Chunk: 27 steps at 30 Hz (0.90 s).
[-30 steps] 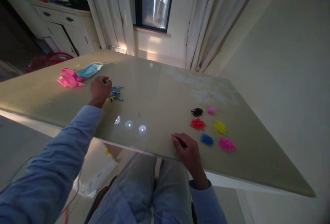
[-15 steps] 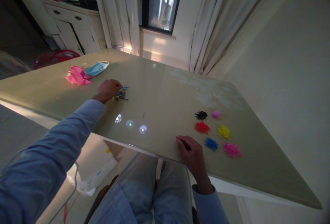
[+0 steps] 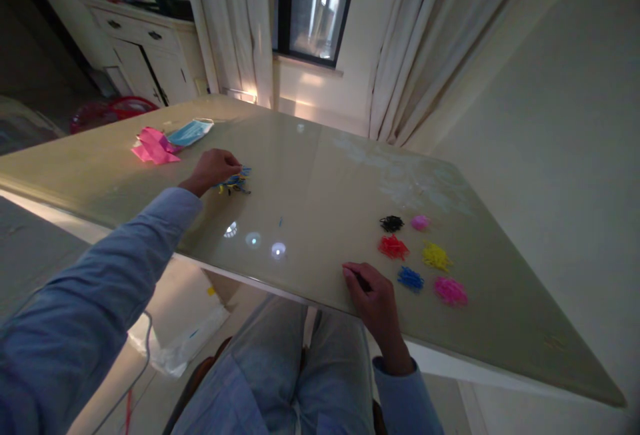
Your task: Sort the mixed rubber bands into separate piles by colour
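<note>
A mixed pile of thin blue, yellow and black pieces, which look like small rubber bands, lies on the left half of the table. My left hand reaches over it, thumb and fingertips pinched at its upper edge; what is between them is too small to see. Near the front edge my right hand rests with fingers curled and thumb against the index finger, its contents hidden. Beside it sit sorted piles: black, red, blue, yellow, bright pink and light pink.
A glossy table spans the view. Pink crumpled material and a blue face mask lie at its far left. One small blue piece lies alone mid-table. Beyond stand a white cabinet and curtains.
My left hand has shifted slightly up and right at the mixed pile, fingers still pinched. The right hand stays in place. The view has moved very slightly.
</note>
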Tool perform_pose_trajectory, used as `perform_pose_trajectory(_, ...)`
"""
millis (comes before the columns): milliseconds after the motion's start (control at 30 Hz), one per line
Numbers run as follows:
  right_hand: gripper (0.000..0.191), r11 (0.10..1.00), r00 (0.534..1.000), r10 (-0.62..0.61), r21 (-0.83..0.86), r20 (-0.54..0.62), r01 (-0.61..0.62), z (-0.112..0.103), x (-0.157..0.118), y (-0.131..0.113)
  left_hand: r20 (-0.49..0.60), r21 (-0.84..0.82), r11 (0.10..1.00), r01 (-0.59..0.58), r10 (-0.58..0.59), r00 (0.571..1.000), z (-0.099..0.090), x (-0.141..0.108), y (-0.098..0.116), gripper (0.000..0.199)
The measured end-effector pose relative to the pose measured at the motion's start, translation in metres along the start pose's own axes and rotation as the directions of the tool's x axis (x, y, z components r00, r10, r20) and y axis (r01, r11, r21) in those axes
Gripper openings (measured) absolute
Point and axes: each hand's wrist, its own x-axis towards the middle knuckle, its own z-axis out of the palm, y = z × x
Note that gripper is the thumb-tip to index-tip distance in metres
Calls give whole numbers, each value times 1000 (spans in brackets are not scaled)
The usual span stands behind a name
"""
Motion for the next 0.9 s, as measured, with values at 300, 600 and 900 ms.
perform_pose_trajectory(300, 18, 1000, 1000, 9, 13, 10, -9, 0, 0, -2, -19, -73, 997, 7, -8, 1000, 0, -11, 10, 25)
perform_pose_trajectory(600, 18, 1000, 1000, 5, 16, 9, -5, 0, -1, -1, 40, -576, 817, -12, 44, 998, 10, -79, 75, 28)
perform_pose_trajectory(900, 17, 999, 1000, 20, 37, 3, -20, 3, -1, -1, 408, -908, 207, 365, 226, 885, 58, -174, 158, 33)
